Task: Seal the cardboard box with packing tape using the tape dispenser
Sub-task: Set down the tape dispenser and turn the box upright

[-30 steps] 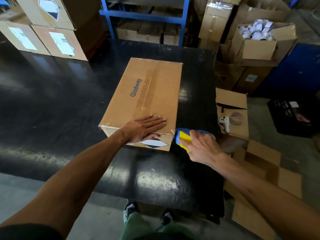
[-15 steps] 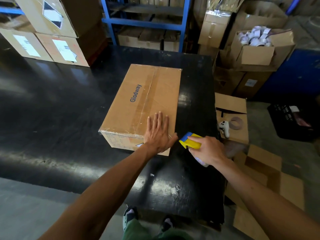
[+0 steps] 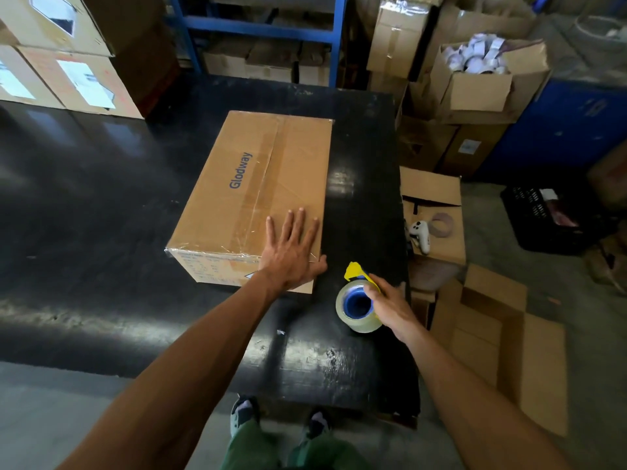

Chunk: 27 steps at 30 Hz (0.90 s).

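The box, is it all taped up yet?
Mostly. Clear tape already runs along the top seam of the box. The left hand lies flat on its near corner, and the right hand holds the tape dispenser off to the side. Only smoothing seems left.

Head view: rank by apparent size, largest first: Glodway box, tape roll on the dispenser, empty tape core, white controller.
1. Glodway box, by far the largest.
2. Tape roll, though it sits nearer the camera.
3. Empty tape core and white controller: they look about alike, so unranked.
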Each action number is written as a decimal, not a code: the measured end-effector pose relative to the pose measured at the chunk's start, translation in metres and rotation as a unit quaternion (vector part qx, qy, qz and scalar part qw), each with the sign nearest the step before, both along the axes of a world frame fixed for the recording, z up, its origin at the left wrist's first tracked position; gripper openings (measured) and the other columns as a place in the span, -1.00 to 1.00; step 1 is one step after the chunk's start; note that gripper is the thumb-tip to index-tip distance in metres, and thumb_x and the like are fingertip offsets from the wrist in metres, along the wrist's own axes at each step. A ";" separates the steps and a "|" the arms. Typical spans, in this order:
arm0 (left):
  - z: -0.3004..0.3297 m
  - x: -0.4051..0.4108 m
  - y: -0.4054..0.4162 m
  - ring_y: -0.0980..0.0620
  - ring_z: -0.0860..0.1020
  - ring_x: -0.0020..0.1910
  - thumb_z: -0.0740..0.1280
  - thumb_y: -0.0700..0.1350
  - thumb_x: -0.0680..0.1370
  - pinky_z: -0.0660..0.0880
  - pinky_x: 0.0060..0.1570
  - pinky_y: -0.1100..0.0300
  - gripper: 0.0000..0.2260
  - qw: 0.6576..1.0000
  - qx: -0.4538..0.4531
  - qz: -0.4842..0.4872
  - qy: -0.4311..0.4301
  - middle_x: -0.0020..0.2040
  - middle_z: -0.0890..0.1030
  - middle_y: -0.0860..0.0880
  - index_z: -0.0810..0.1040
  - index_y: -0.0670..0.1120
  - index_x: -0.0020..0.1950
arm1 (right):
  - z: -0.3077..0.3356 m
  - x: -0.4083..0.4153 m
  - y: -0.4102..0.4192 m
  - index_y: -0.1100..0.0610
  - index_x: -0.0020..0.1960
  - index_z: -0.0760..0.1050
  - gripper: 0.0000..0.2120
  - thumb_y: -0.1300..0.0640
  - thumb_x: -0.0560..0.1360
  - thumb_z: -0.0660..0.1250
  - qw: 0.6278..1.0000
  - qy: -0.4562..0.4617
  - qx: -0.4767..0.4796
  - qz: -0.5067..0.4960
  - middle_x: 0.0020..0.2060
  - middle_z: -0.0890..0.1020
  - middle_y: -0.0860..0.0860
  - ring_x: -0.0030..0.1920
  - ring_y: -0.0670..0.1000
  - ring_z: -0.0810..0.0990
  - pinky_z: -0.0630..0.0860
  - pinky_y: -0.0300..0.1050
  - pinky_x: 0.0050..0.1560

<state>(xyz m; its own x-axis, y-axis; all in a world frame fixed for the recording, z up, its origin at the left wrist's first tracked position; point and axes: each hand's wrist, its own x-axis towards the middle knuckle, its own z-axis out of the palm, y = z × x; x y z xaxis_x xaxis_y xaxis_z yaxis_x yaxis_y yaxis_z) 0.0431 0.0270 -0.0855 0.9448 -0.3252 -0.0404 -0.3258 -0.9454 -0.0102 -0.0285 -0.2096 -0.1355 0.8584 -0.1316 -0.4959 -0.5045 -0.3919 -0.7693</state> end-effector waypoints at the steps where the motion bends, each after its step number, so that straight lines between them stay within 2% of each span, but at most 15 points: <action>1: 0.000 -0.001 0.000 -0.20 -0.11 0.63 -0.21 0.37 0.50 -0.10 0.48 -0.39 -0.20 1.000 0.004 0.000 0.000 0.66 -0.09 -0.17 -0.08 -0.02 0.66 | 0.003 -0.003 0.002 -0.14 0.38 0.44 -0.64 -0.08 0.59 0.26 1.000 -0.006 -0.010 -0.007 0.22 0.55 -0.10 0.21 -0.05 0.51 0.39 -0.10 0.27; 2: 0.000 -0.001 -0.001 -0.20 -0.12 0.62 -0.22 0.37 0.50 -0.10 0.48 -0.39 -0.20 1.000 0.010 -0.003 0.001 0.65 -0.10 -0.17 -0.10 -0.03 0.66 | 0.004 -0.004 0.003 -0.10 0.40 0.44 -0.64 -0.06 0.61 0.24 0.999 -0.012 -0.028 -0.012 0.21 0.54 -0.09 0.23 -0.02 0.50 0.37 -0.12 0.24; 4: 0.001 -0.001 0.000 -0.20 -0.13 0.62 -0.23 0.36 0.51 -0.11 0.49 -0.39 -0.20 1.000 0.017 -0.006 0.000 0.65 -0.11 -0.18 -0.11 -0.03 0.66 | -0.001 -0.007 0.000 -0.01 0.39 0.45 -0.65 -0.03 0.64 0.19 0.993 -0.020 -0.113 0.006 0.20 0.59 0.06 0.24 0.14 0.53 0.39 -0.08 0.18; 7: 0.000 0.000 0.002 -0.18 -0.15 0.62 -0.18 0.37 0.56 -0.12 0.49 -0.38 -0.23 1.000 -0.005 -0.008 0.005 0.65 -0.13 -0.16 -0.12 -0.03 0.66 | -0.005 -0.007 -0.004 0.15 0.23 0.53 -0.70 0.00 0.64 0.17 0.968 -0.003 -0.250 0.040 0.12 0.62 0.23 0.16 0.27 0.54 0.43 0.01 0.08; 9: 0.000 0.001 0.002 -0.15 -0.17 0.62 -0.18 0.38 0.58 -0.14 0.50 -0.36 -0.24 1.000 -0.023 -0.001 0.009 0.65 -0.15 -0.14 -0.13 -0.05 0.66 | -0.003 -0.002 -0.005 0.20 0.17 0.54 -0.71 0.02 0.62 0.21 0.962 0.011 -0.271 0.041 0.10 0.62 0.26 0.16 0.28 0.53 0.44 0.02 0.08; 12: 0.004 0.000 0.000 -0.10 -0.21 0.62 -0.22 0.42 0.58 -0.21 0.52 -0.31 -0.18 0.998 -0.046 0.027 0.018 0.65 -0.17 -0.13 -0.14 -0.13 0.64 | 0.010 0.016 0.000 0.22 0.21 0.50 -0.67 0.01 0.58 0.27 0.949 0.042 -0.302 0.078 0.18 0.58 0.23 0.22 0.25 0.51 0.48 0.04 0.16; 15: 0.009 -0.003 -0.003 -0.11 -0.25 0.61 -0.20 0.42 0.57 -0.28 0.52 -0.26 -0.14 0.996 -0.060 0.066 0.026 0.64 -0.20 -0.19 -0.16 -0.19 0.63 | 0.042 0.052 0.013 0.15 0.50 0.24 -0.39 -0.06 0.56 0.32 0.960 0.000 -0.266 0.092 0.45 0.34 0.17 0.45 0.18 0.30 0.30 0.08 0.40; 17: 0.010 -0.004 -0.004 -0.18 -0.28 0.60 -0.17 0.43 0.55 -0.30 0.52 -0.24 -0.10 0.994 -0.053 0.094 0.019 0.62 -0.23 -0.28 -0.17 -0.25 0.61 | 0.068 0.083 0.026 0.05 0.57 0.10 -0.31 -0.06 0.56 0.33 0.950 -0.071 -0.269 0.140 0.56 0.14 0.09 0.55 0.12 0.10 0.17 0.11 0.48; 19: 0.010 -0.005 -0.006 -0.23 -0.29 0.59 -0.17 0.44 0.50 -0.29 0.52 -0.25 -0.05 0.993 -0.045 0.107 0.017 0.60 -0.23 -0.34 -0.17 -0.28 0.60 | 0.089 0.111 0.039 -0.02 0.59 0.02 -0.32 -0.04 0.59 0.28 0.909 -0.133 -0.314 0.238 0.59 -0.02 0.03 0.57 0.09 -0.08 0.06 0.15 0.51; 21: 0.009 -0.003 -0.007 -0.26 -0.25 0.60 -0.20 0.44 0.46 -0.26 0.52 -0.26 -0.02 0.992 -0.054 0.115 0.023 0.60 -0.20 -0.36 -0.15 -0.30 0.60 | 0.103 0.136 0.056 -0.01 0.60 -0.01 -0.42 -0.03 0.65 0.14 0.867 -0.163 -0.336 0.331 0.60 -0.11 0.02 0.57 0.07 -0.17 -0.04 0.17 0.50; 24: 0.008 -0.002 -0.006 -0.26 -0.24 0.60 -0.21 0.44 0.42 -0.23 0.54 -0.24 0.00 0.989 -0.070 0.121 0.038 0.60 -0.20 -0.34 -0.18 -0.29 0.60 | 0.107 0.159 0.086 -0.01 0.60 -0.07 -0.47 -0.09 0.68 -0.06 0.862 -0.125 -0.312 0.379 0.59 -0.18 0.01 0.56 0.07 -0.24 -0.15 0.17 0.51; 27: 0.008 -0.001 -0.002 -0.26 -0.23 0.60 -0.22 0.44 0.41 -0.23 0.55 -0.22 0.00 0.990 -0.077 0.110 0.045 0.61 -0.18 -0.34 -0.23 -0.28 0.59 | 0.090 0.160 0.100 -0.04 0.60 -0.18 -0.45 -0.11 0.67 -0.12 0.853 -0.105 -0.317 0.401 0.57 -0.28 -0.01 0.56 0.07 -0.24 -0.18 0.19 0.52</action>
